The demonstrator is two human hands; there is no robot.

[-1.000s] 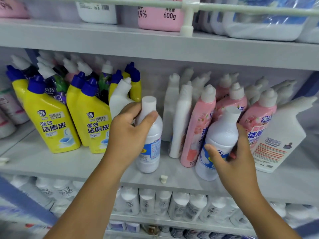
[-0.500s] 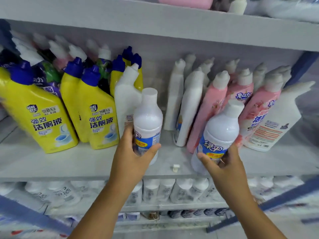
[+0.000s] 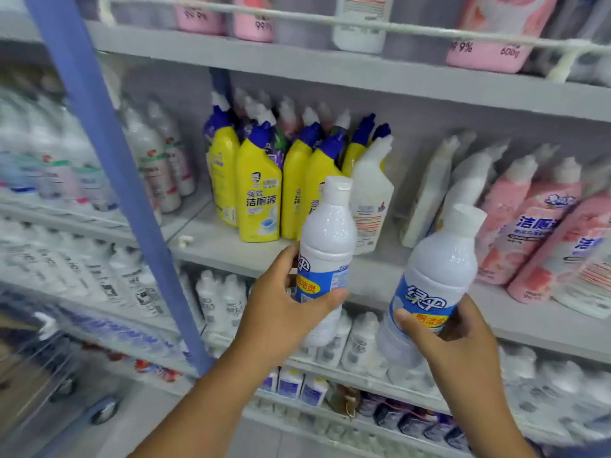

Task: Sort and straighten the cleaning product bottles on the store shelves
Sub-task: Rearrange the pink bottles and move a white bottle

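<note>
before the shelf [image 3: 231, 246], a white bottle [image 3: 325, 246] gripped in left hand [image 3: 281, 312], another bottle [image 3: 433, 285] in right hand [image 3: 456, 338]

Two white bottles [image 3: 325, 246] with blue-and-yellow labels; at eleven o'clock yellow bottles [image 3: 259, 186] capped blue, pink bottles [image 3: 525, 223] at three.

Labels I can read on the shelf stock

I read 绿伞 on the blue label of the white round plastic bottle [image 3: 429, 285] nearer my right; 强效 洁厕液 on the yellow angled-neck bottle with a blue cap [image 3: 259, 190]; 洁厕 on the pink bottle with a white cap [image 3: 525, 223]; "99.9%" on the pink tub on the top shelf [image 3: 489, 44]. Other print is blurred.
</note>
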